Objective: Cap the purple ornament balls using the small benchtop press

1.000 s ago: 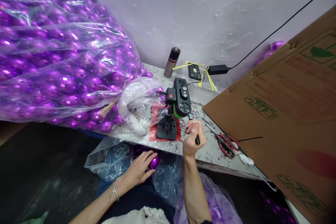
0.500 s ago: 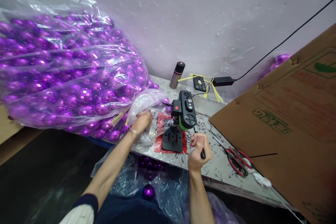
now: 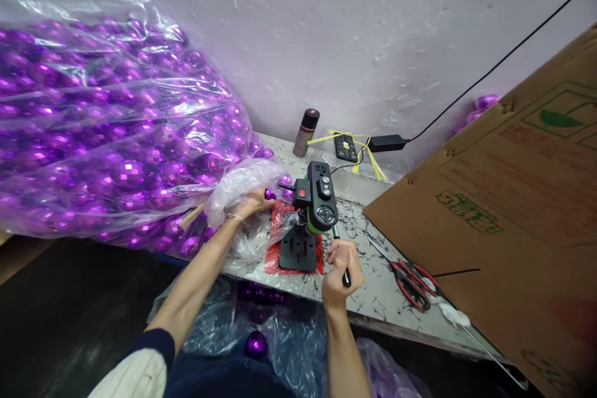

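Note:
My right hand is wrapped round the black-gripped lever of a small black-and-green bench press, which has a red switch and round vents on top. The slotted base plate rests on red wrap. At the mouth of the clear plastic bag, my left hand pinches a shiny purple ball at its fingertips. Part of the film covers the back of that hand. Faceted purple balls fill the large bag on the left.
Behind the press stand a spray can, a black control pad with yellow strips, and a power adapter. Red-handled scissors lie right, beside a cardboard box. Another purple ball sits on plastic at my lap.
My left hand has moved up and forward out of a closed curl, and a purple ball now shows at its fingertips. The right hand stays on the lever. The view has shifted slightly.

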The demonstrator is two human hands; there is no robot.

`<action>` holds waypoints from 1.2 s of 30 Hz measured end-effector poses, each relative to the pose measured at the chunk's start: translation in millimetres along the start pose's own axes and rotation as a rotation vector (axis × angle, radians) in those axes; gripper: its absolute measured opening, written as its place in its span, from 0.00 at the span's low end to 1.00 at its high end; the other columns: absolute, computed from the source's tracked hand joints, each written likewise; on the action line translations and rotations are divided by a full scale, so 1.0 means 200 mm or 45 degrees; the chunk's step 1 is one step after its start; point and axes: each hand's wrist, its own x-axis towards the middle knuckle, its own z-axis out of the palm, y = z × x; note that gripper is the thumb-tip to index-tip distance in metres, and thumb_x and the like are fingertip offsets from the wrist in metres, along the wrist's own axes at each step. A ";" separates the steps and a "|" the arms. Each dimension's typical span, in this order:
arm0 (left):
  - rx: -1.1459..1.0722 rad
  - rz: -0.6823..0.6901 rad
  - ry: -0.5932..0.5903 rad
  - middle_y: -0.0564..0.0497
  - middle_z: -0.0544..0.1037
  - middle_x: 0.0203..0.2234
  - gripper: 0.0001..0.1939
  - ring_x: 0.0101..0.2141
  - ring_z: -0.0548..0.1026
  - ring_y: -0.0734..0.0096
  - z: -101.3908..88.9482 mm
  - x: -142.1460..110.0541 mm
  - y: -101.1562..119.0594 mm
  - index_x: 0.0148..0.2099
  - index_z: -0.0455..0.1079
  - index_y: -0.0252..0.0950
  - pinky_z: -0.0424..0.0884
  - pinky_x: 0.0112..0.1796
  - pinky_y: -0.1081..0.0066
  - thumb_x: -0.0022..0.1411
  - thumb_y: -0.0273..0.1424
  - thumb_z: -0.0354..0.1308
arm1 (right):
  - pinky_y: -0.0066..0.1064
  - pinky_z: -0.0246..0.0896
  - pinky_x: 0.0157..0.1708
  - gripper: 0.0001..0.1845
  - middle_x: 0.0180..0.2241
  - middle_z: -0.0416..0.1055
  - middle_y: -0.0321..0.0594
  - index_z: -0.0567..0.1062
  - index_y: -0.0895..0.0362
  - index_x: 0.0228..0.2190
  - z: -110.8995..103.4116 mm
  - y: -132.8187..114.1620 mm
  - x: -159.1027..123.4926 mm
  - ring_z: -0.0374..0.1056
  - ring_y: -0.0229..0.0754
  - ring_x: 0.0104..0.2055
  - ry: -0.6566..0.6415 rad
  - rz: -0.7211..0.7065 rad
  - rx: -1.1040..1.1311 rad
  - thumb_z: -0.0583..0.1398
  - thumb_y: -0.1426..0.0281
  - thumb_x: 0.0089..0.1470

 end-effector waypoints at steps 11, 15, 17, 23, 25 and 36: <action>-1.139 -0.109 -0.148 0.44 0.84 0.47 0.25 0.44 0.84 0.59 0.22 -0.62 -0.17 0.60 0.74 0.38 0.83 0.42 0.63 0.68 0.46 0.62 | 0.32 0.56 0.28 0.26 0.21 0.60 0.31 0.64 0.52 0.21 0.03 -0.08 0.11 0.62 0.36 0.26 0.036 0.133 0.051 0.55 0.62 0.72; -0.853 0.018 -0.019 0.41 0.84 0.53 0.32 0.53 0.83 0.53 0.40 -0.62 -0.16 0.64 0.72 0.37 0.78 0.57 0.55 0.63 0.46 0.70 | 0.33 0.57 0.30 0.25 0.22 0.60 0.31 0.64 0.52 0.22 0.03 -0.09 0.13 0.62 0.36 0.26 0.013 0.145 0.010 0.54 0.60 0.73; -0.654 0.106 0.019 0.39 0.82 0.57 0.34 0.58 0.80 0.49 0.46 -0.61 -0.16 0.65 0.72 0.36 0.75 0.61 0.51 0.62 0.46 0.71 | 0.33 0.58 0.31 0.25 0.22 0.60 0.31 0.64 0.52 0.22 0.02 -0.09 0.13 0.62 0.36 0.27 0.002 0.124 0.002 0.53 0.61 0.73; -0.221 0.395 0.118 0.36 0.81 0.58 0.35 0.59 0.79 0.44 0.53 -0.59 -0.16 0.66 0.70 0.36 0.76 0.60 0.48 0.63 0.47 0.72 | 0.34 0.59 0.32 0.25 0.21 0.60 0.31 0.63 0.52 0.21 0.01 -0.07 0.11 0.64 0.38 0.29 -0.020 0.092 0.015 0.53 0.64 0.73; -0.144 0.477 0.156 0.37 0.81 0.57 0.35 0.58 0.80 0.44 0.55 -0.58 -0.17 0.66 0.69 0.37 0.76 0.59 0.48 0.64 0.47 0.72 | 0.34 0.60 0.33 0.25 0.21 0.60 0.31 0.64 0.52 0.21 0.01 -0.07 0.10 0.64 0.38 0.29 -0.029 0.102 0.012 0.53 0.64 0.73; 0.044 0.646 0.182 0.38 0.81 0.56 0.33 0.57 0.79 0.44 0.63 -0.54 -0.15 0.66 0.69 0.38 0.74 0.58 0.47 0.64 0.45 0.71 | 0.33 0.57 0.30 0.22 0.23 0.63 0.31 0.65 0.52 0.24 0.00 -0.08 0.12 0.63 0.36 0.27 -0.048 0.088 -0.008 0.53 0.66 0.73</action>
